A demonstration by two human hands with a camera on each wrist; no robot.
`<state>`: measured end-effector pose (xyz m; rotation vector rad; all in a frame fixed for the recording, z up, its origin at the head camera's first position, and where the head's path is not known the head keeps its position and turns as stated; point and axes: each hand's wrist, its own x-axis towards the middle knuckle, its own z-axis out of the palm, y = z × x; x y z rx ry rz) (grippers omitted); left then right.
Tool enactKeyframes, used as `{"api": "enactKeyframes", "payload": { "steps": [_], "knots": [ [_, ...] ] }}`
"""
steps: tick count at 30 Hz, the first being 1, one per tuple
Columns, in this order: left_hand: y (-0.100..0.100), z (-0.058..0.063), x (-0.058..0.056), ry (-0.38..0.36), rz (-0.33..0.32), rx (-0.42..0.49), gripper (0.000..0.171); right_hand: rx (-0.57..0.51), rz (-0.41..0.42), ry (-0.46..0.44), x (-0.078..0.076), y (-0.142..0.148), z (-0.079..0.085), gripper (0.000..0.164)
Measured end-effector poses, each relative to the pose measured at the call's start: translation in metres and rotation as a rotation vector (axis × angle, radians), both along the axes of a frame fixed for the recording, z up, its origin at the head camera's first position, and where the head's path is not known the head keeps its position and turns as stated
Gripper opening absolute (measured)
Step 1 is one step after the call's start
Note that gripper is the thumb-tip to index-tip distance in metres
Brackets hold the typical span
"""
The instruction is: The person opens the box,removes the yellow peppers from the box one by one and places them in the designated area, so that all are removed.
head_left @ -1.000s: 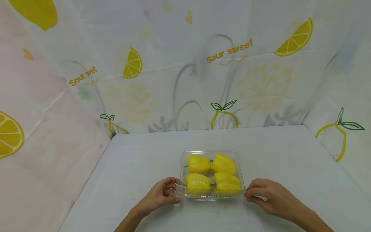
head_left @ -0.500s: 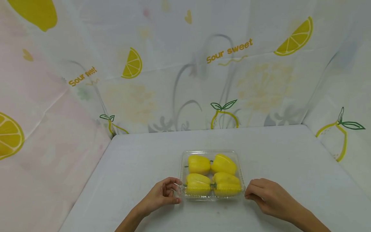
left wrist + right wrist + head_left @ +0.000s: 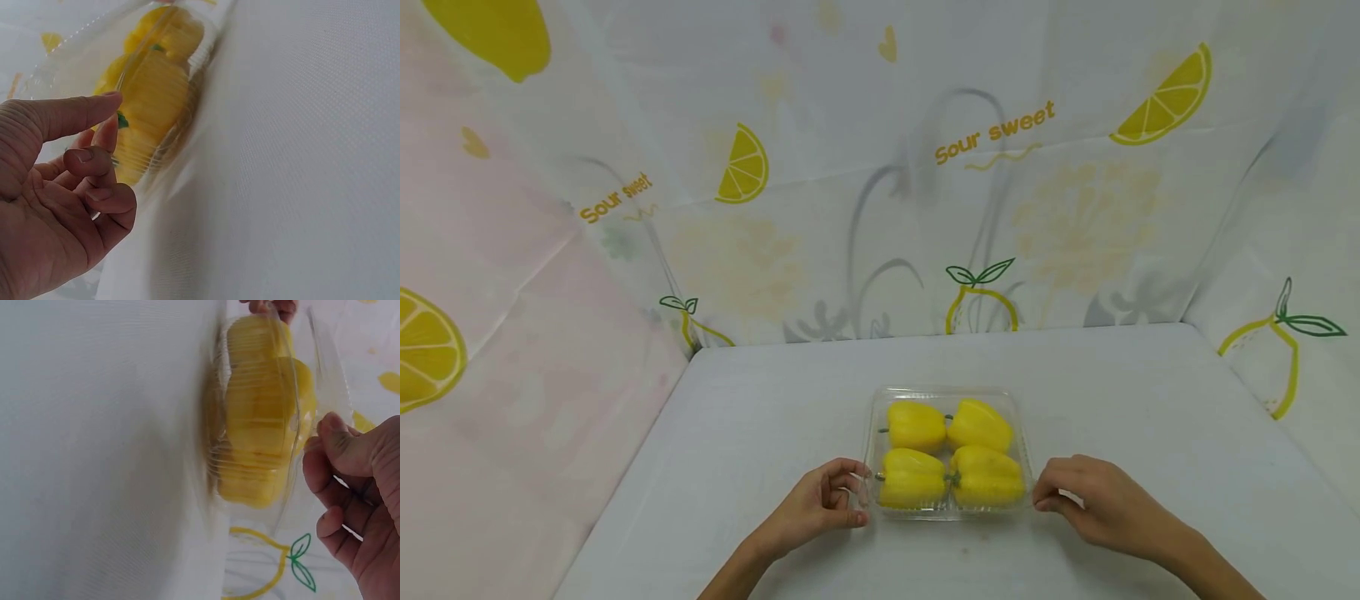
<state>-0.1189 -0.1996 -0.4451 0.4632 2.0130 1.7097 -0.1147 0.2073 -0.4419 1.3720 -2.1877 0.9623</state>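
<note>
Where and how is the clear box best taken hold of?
Probably pinch the box by its thin rim at both ends, coming in from left and right: it sits flat on the table, and the yellow peppers fill its middle.

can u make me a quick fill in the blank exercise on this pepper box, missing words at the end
The clear container holds ____ bell peppers.
All the bell peppers are coloured ____.
In the left wrist view, the stem beside the left hand is coloured ____.
The lettering on the backdrop reads "Sour ____".

Missing words: four; yellow; green; sweet
</note>
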Motion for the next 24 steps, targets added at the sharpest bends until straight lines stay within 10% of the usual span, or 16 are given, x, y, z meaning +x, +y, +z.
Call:
{"api": "enactKeyframes", "payload": {
  "steps": [24],
  "knots": [
    [0.001, -0.002, 0.0, -0.02, -0.052, 0.036, 0.055, -0.108, -0.061, 0.115, -0.014, 0.005, 0.057, 0.018]
  ]
}}
